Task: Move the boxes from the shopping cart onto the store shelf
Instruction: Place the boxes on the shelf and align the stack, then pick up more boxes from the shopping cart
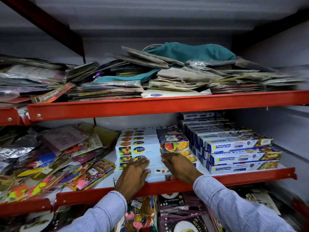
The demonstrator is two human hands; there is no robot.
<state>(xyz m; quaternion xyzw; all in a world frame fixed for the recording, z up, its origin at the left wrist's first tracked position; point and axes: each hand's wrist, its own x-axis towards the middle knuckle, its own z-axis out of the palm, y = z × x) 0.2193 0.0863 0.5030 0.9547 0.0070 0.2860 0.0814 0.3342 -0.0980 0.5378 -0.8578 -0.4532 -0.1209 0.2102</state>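
Note:
A stack of long white wrap boxes with fruit pictures lies on the middle red shelf. My left hand lies flat on the front of the stack's lower boxes, fingers spread. My right hand presses flat on the stack's right end, fingers together. Neither hand grips a box. To the right stands a taller stepped stack of blue-and-white Freshwrapp boxes. The shopping cart is out of view.
Loose colourful packets are heaped on the shelf's left half. The upper red shelf carries piled flat packets and a teal cloth bag. Foil balloon packs fill the shelf below my arms.

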